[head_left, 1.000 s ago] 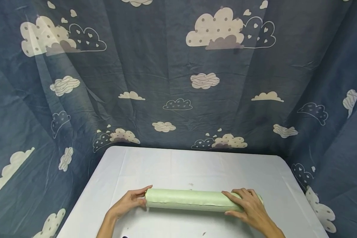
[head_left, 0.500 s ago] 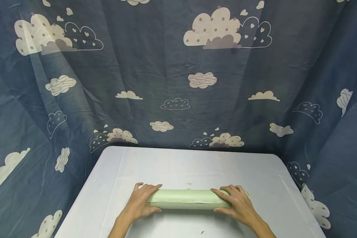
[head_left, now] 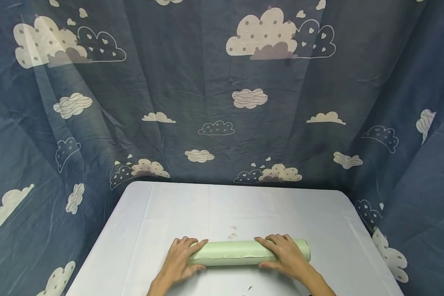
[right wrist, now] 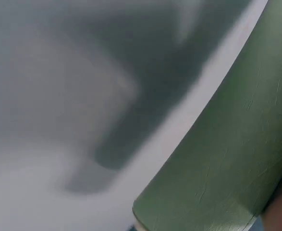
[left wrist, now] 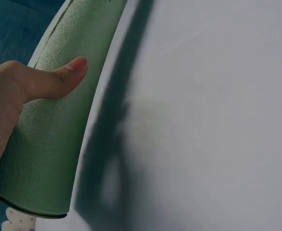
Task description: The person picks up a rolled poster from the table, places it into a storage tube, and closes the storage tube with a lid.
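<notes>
A pale green rolled-up mat (head_left: pixel 231 253) with a leathery, creased surface lies crosswise over the near part of the white table. My left hand (head_left: pixel 179 259) grips its left end, fingers over the far side and thumb on the near side. Toward the right end, my right hand (head_left: pixel 286 255) holds it the same way, and a short length of the roll sticks out past that hand. In the left wrist view the thumb (left wrist: pixel 64 79) presses on the green surface. A loose edge runs along the roll. Whether the roll touches the table I cannot tell.
The white table (head_left: pixel 177 209) has rounded far corners and a few small dark marks near the roll. A dark blue curtain (head_left: pixel 222 70) with cloud prints surrounds it at the back and on both sides.
My left hand has moved from the roll's left end face to wrap over the roll. The right hand has moved left, and the roll now sits slightly nearer to me.
</notes>
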Demonstrator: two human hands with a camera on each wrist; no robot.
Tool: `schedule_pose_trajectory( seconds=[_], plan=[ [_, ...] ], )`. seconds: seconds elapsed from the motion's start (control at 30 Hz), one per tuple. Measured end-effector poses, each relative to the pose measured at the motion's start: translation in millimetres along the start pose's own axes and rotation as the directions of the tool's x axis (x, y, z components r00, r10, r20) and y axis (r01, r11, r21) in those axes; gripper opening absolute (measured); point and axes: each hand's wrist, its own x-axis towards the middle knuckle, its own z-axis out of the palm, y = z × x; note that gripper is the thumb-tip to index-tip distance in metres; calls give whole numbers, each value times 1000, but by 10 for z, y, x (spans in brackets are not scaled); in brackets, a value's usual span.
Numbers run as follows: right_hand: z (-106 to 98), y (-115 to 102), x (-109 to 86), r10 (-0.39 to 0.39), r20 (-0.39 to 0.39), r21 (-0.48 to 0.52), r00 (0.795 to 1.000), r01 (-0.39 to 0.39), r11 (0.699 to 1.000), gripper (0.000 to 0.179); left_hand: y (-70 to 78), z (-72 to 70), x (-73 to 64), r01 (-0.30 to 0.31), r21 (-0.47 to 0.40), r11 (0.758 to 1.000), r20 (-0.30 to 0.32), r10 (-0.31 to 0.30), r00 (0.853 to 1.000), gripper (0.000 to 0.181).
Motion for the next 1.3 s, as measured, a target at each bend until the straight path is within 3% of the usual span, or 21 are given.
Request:
schedule_pose_trajectory(
  seconds=[0.2, 0.53, 0.73, 0.97, 1.3],
  plan=[
    [148, -70, -140, 14, -7, 31, 1000, -14, 999, 71, -17, 52, -115, 1, 17, 1000, 9, -1, 1000, 78],
    [229, -1, -138, 44, -37, 10, 998, -44, 999, 71, -51, 145, -62, -21, 51, 998, 8, 21, 1000, 79],
    [263, 42, -110, 43, -82, 24, 996, -41, 999, 71, -68, 150, 4, 1, 36, 999, 36, -3, 999, 78],
    [306, 26, -83, 62, -66, 35, 996, -60, 998, 69, -90, 136, 17, 50, 5, 999, 96, -50, 994, 77],
    [272, 59, 6, 67, -57, 60, 996, -64, 996, 71, -107, 117, 61, 84, 20, 996, 130, -86, 988, 81]
  ],
)
